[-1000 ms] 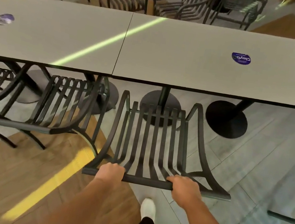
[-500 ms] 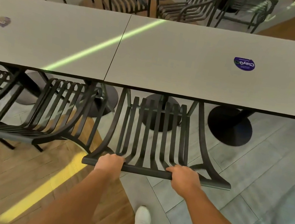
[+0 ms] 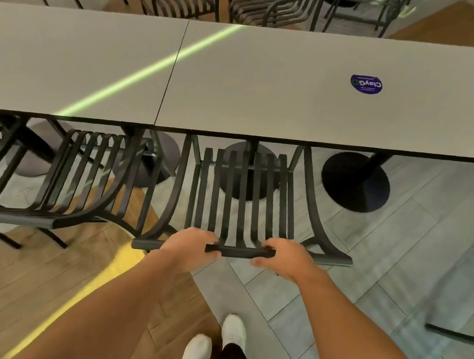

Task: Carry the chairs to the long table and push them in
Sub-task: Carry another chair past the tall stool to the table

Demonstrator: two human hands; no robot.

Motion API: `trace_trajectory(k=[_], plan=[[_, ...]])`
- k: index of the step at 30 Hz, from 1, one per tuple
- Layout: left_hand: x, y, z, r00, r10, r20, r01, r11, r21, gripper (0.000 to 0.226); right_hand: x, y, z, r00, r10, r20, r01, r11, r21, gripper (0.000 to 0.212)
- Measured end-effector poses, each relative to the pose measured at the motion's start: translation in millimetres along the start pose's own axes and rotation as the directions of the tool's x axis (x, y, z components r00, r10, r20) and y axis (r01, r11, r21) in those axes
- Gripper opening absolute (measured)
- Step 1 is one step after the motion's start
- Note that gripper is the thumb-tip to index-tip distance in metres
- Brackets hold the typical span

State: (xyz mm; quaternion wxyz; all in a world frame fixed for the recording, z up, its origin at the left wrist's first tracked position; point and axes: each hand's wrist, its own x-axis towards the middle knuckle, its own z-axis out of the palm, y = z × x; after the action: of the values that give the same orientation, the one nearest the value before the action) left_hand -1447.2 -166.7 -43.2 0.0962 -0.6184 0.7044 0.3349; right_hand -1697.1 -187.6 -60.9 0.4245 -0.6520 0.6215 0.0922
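**Slatted chair going under the long table**

Left of it, a matching chair (image 3: pixel 81 181) already sits tucked in, just beside. The left hand (image 3: pixel 191 247) and right hand (image 3: pixel 285 258) curl over the top rail of the black slatted chair (image 3: pixel 242 199), a grip suited to pushing it straight. Its seat front lies beneath the near edge of the long table (image 3: pixel 275 91). The round pedestal base (image 3: pixel 246 171) stands dead ahead and may stop it.
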Motion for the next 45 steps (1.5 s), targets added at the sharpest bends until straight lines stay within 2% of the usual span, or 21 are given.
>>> trace_trajectory(k=[5, 7, 10, 14, 20, 28, 31, 37, 45], plan=[[-7.0, 34.6, -3.6, 0.98, 0.178, -0.083, -0.174, 0.983, 0.063, 0.023, -40.9, 1.9, -2.6, 0.959, 0.083, -0.271, -0.032, 0.982, 0.189, 0.022], [-9.7, 50.0, -4.6, 0.971, 0.233, -0.048, -0.228, 0.969, 0.096, 0.025, -59.1, 6.2, -2.8, 0.923, 0.168, -0.347, -0.09, 0.969, 0.23, 0.022], [-12.5, 76.0, -3.9, 0.952, 0.304, 0.032, -0.306, 0.944, 0.126, 0.03, -91.1, 21.3, 2.4, 0.876, 0.284, -0.39, -0.183, 0.943, 0.276, 0.03], [-18.4, 115.9, 7.1, 0.907, 0.394, 0.147, -0.417, 0.885, 0.206, 0.032, -143.6, 57.0, 23.1, 0.806, 0.453, -0.381, -0.298, 0.867, 0.4, 0.029], [-32.3, 188.1, 39.2, 0.828, 0.484, 0.282, -0.556, 0.773, 0.306, 0.035, -219.8, 123.1, 57.9, 0.684, 0.65, -0.332, -0.469, 0.74, 0.482, 0.028], [-33.2, 314.0, 108.7, 0.699, 0.561, 0.444, -0.709, 0.626, 0.324, 0.031, -314.9, 220.9, 79.6, 0.505, 0.818, -0.274, -0.568, 0.555, 0.608, 0.032], [-36.3, 364.9, 134.6, 0.654, 0.604, 0.455, -0.75, 0.598, 0.284, 0.032, -348.7, 261.3, 80.6, 0.453, 0.856, -0.249, -0.571, 0.494, 0.656, 0.031], [-46.0, 453.1, 187.4, 0.579, 0.679, 0.452, -0.81, 0.54, 0.226, 0.035, -404.5, 345.4, 81.1, 0.395, 0.891, -0.225, -0.543, 0.424, 0.725, 0.033], [-12.4, 545.4, 219.3, 0.492, 0.703, 0.514, -0.868, 0.44, 0.23, 0.029, -411.4, 423.7, 62.6, 0.282, 0.914, -0.292, -0.444, 0.394, 0.805, 0.037]])
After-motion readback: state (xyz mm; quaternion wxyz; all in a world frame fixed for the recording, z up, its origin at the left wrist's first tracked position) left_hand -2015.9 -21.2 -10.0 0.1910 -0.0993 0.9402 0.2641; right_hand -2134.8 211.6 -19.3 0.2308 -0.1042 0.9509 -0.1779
